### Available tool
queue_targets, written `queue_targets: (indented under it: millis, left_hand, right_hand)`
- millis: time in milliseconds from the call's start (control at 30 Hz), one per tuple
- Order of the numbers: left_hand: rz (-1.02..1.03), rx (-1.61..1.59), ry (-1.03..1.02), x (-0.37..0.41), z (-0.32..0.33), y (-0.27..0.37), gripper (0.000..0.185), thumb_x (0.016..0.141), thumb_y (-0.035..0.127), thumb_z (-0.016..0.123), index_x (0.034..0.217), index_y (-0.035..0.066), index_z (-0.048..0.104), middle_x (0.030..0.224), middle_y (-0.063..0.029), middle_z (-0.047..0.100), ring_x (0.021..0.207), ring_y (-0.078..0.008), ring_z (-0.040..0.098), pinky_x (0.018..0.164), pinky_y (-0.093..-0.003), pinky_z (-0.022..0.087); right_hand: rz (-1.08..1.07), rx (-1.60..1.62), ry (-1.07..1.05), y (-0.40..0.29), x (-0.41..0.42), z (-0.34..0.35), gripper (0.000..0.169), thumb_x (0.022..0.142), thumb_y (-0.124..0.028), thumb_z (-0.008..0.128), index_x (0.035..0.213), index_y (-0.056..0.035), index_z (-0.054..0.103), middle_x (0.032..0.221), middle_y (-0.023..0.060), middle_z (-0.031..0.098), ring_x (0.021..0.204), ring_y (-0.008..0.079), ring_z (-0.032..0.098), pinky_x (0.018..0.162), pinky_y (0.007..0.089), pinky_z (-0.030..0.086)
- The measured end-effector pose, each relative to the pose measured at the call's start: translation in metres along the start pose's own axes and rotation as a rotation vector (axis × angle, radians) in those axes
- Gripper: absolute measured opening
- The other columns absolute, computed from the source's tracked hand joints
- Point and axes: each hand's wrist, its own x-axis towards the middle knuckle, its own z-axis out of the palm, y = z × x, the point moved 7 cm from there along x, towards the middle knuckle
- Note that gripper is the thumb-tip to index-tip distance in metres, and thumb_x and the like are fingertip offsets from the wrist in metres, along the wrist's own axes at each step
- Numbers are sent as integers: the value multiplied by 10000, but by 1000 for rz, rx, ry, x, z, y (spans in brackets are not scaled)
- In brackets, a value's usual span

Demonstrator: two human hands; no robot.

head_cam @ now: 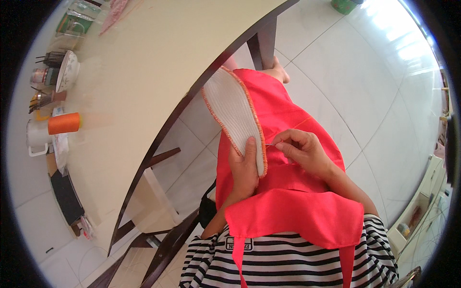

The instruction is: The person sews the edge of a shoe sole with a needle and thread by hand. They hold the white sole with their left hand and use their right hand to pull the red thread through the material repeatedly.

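Note:
A long pale insole [230, 104], ribbed across its face and edged with orange stitching, lies above my lap. My left hand [245, 163] grips its near end, the thumb on top and the fingers hidden beneath. Between the thumb and forefinger of my right hand [300, 147] is a thin metal needle [269, 144], its tip at the right edge of the insole. Orange thread [302, 122] runs across the red apron [288, 93] above my right hand. The far tip of the insole reaches the dark table edge.
To the left stands a cream-topped table [144, 72] with a dark rim [169, 124]. On it are an orange thread spool [64, 123], a white mug [36, 136] and a patterned bowl [68, 71]. A green container [344, 5] sits on the tiled floor [324, 61].

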Motion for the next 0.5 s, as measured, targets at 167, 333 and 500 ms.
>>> queue_targets:
  millis: [167,333,500]
  left_hand:
    - [209,356,5,-7,18,20,218,856,127,453,1005,-31,458,897,-71,545,777,-97,512,690,-233,430]
    - [242,393,-21,-10,22,21,208,848,110,465,993,-39,471,898,-73,550,783,-102,518,686,-241,436]
    - [194,401,-46,-9,20,14,199,845,99,470,989,-39,472,896,-69,549,795,-100,514,702,-238,433]
  right_hand:
    - [29,241,-106,22,5,-5,99,825,-97,514,866,-20,562,772,-16,546,688,44,485,607,182,411]
    - [-40,282,-133,28,8,-5,88,819,-98,523,851,-30,569,795,-11,542,771,59,485,707,200,399]
    - [-129,279,-162,27,10,-6,74,813,-93,529,825,-38,577,805,-8,529,795,81,482,750,216,383]
